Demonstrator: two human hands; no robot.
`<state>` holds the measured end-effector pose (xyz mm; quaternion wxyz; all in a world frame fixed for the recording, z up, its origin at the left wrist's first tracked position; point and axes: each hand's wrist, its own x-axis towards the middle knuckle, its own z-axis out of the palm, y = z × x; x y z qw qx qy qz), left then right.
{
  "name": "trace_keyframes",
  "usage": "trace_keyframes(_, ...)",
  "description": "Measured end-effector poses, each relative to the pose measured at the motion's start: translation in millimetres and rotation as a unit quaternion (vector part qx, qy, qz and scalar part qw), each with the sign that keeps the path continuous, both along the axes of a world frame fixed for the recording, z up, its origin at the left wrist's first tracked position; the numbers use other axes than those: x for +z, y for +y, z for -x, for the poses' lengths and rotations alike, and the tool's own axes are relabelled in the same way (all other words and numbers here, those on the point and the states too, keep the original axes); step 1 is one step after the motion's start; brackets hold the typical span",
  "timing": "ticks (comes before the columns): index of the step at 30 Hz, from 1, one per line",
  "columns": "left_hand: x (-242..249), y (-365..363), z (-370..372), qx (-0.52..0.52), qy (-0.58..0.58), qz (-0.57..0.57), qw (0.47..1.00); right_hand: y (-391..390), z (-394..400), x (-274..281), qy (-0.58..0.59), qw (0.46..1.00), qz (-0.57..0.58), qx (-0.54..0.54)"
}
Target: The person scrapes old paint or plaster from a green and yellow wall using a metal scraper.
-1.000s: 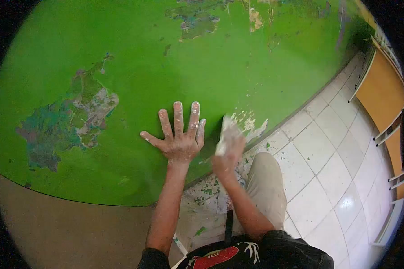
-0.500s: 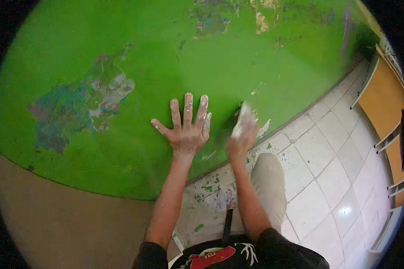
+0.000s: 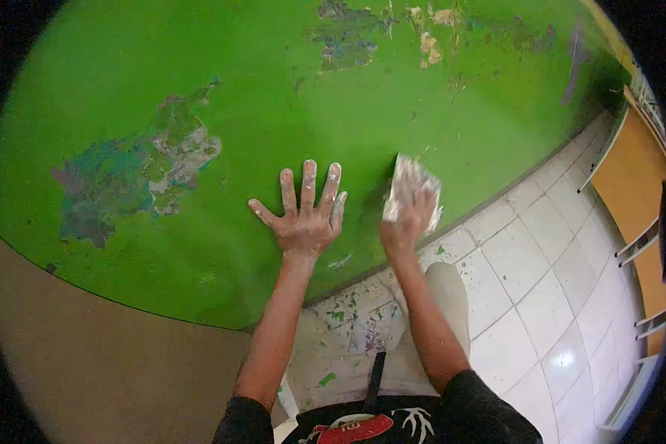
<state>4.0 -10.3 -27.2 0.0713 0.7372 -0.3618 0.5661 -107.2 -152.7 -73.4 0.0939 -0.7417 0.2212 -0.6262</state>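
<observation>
My left hand (image 3: 303, 226) lies flat against the green painted wall (image 3: 259, 111), fingers spread, with white smears on the fingertips. To its right, my right hand (image 3: 407, 226) grips a flat, putty-smeared scraper (image 3: 414, 181), its blade at or close to the green surface. My fingers cover part of the blade, and there is some blur there. Left of my hands is a large patch of peeled paint (image 3: 118, 181) with grey, teal and purple showing through. Further up, another peeled patch (image 3: 344, 37) and small cream-coloured spots (image 3: 428, 48) break the green.
White floor tiles (image 3: 540, 274) run along the wall's lower right edge. Green paint flakes (image 3: 339, 316) and dust litter the floor by my legs. Wooden-topped tables (image 3: 621, 163) stand at the right. A brown surface (image 3: 96, 348) borders the green at lower left.
My right hand has shifted slightly right, and the scraper has turned so its flat face shows more. My left hand stays in place on the wall.
</observation>
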Motion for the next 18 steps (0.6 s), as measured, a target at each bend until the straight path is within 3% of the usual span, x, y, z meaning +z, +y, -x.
trace_keyframes(3, -1, 2, 3, 0.003, 0.01, 0.0, 1.0, -7, 9, 15, 0.022, 0.999, -0.034, 0.014)
trace_keyframes(4, 0, 2, 2, 0.001, 0.011, -0.002, 1.0, -10, 5, -2, 0.001, 0.999, 0.021, 0.024)
trace_keyframes(7, 0, 3, 3, -0.005, 0.005, -0.004, 1.0, 32, 13, -59, 0.058, 0.996, -0.001, 0.066)
trace_keyframes(17, 1, 1, 0, -0.017, -0.002, 0.005, 1.0, 30, 21, -55, 0.085, 0.992, -0.041, 0.081)
trace_keyframes(18, 0, 2, 0, -0.017, -0.002, 0.001, 1.0, 27, 14, -64, 0.074, 0.996, -0.004, 0.057)
